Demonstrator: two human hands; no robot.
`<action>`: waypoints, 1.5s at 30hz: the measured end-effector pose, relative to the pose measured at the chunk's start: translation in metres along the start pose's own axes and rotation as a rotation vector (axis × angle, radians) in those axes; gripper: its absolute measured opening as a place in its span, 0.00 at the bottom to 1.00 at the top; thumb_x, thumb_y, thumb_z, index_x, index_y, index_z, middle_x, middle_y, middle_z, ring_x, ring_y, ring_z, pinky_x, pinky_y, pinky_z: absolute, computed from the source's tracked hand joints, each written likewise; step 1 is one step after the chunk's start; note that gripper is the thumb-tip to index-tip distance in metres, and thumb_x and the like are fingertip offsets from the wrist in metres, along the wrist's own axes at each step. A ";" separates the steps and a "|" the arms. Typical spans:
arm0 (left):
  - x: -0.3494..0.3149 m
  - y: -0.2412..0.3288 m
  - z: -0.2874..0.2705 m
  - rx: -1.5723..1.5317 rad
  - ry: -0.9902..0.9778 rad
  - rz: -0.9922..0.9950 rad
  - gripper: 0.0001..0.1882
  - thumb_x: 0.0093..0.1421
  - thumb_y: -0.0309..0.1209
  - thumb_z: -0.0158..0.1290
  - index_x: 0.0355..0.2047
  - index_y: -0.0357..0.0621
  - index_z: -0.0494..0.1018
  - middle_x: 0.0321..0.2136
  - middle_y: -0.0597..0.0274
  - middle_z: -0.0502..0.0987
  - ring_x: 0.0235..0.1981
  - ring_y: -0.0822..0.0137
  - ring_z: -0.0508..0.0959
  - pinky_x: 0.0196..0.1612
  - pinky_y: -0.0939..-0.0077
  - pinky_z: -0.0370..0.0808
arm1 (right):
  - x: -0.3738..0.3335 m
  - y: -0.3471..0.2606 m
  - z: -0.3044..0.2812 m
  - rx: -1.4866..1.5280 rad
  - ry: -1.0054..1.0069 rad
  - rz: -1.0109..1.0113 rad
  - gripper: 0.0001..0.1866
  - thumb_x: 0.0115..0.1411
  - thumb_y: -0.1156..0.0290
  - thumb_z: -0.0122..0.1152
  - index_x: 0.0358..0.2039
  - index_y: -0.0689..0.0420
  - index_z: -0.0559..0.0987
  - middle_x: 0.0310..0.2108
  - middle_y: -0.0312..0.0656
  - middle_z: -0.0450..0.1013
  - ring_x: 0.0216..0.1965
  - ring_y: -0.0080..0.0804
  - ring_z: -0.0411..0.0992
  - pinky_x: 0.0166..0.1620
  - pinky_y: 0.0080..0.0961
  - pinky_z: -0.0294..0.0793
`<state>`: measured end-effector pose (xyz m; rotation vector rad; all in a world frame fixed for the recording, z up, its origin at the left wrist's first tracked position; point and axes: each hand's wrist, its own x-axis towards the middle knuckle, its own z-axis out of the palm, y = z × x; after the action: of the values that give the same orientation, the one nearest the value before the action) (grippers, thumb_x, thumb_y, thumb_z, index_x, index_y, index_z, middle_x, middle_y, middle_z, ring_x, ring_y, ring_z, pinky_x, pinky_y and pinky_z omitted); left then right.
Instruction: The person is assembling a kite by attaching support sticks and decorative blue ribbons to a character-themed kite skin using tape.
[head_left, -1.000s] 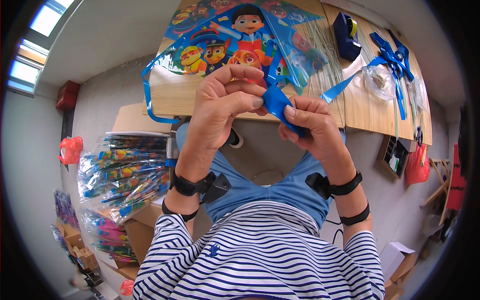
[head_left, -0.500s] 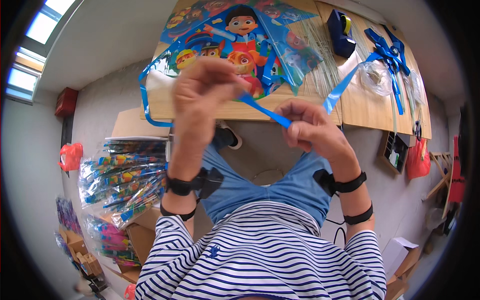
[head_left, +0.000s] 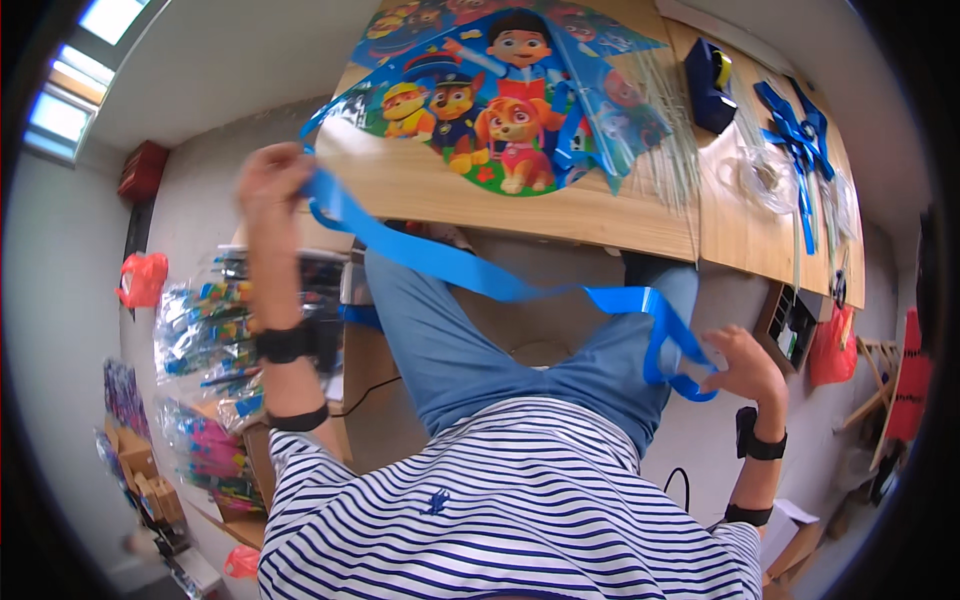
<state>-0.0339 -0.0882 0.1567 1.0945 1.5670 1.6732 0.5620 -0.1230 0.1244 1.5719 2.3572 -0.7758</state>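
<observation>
A long blue ribbon (head_left: pixel 430 255) stretches across above my lap. My left hand (head_left: pixel 272 180), raised at the left and slightly blurred, is closed on it, and more ribbon loops from there toward the table's left edge. Lower right, my right hand (head_left: pixel 748 368) has its thumb and fingers apart beside the curled right end of the ribbon; whether a fingertip touches it I cannot tell. Beyond my hands, a cartoon-printed kite (head_left: pixel 520 95) of shiny blue film lies flat on the wooden table (head_left: pixel 440 195).
Thin clear rods (head_left: pixel 670 130) lie right of the kite. Farther right are a dark blue tape dispenser (head_left: pixel 708 85), a bundle of blue ribbon (head_left: pixel 800 135) and a clear plastic-wrapped roll (head_left: pixel 765 180). Packed colourful bags (head_left: pixel 200 330) are stacked at left. A red bag (head_left: pixel 832 345) hangs at right.
My hands have moved from close together to far apart, left hand up and left, right hand down and right. The right hand's fingers have opened from the ribbon, which now spans loosely between them.
</observation>
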 end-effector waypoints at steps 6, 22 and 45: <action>-0.085 0.004 0.153 -0.247 -0.333 -0.278 0.15 0.50 0.14 0.59 0.38 0.38 0.74 0.31 0.61 0.78 0.33 0.73 0.79 0.39 0.81 0.77 | 0.097 -0.151 -0.032 0.975 0.403 -0.452 0.34 0.48 0.71 0.72 0.56 0.62 0.72 0.45 0.45 0.75 0.52 0.35 0.72 0.56 0.32 0.70; -0.100 0.013 0.158 -0.433 -0.500 -0.379 0.15 0.57 0.20 0.58 0.45 0.36 0.73 0.34 0.61 0.80 0.33 0.73 0.80 0.37 0.81 0.79 | 0.126 -0.185 -0.015 1.625 0.105 -0.411 0.17 0.54 0.82 0.65 0.44 0.65 0.74 0.39 0.38 0.75 0.38 0.19 0.74 0.42 0.15 0.74; -0.098 0.006 0.171 -0.590 -0.381 -0.465 0.12 0.60 0.27 0.57 0.43 0.38 0.73 0.34 0.61 0.79 0.32 0.72 0.81 0.40 0.76 0.80 | 0.129 -0.190 0.009 0.557 0.896 -0.520 0.15 0.54 0.80 0.57 0.44 0.61 0.77 0.32 0.47 0.74 0.31 0.41 0.73 0.34 0.34 0.71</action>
<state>0.1626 -0.0882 0.1401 0.6253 0.9026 1.3692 0.3364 -0.0811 0.1183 1.7698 3.5360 -1.0502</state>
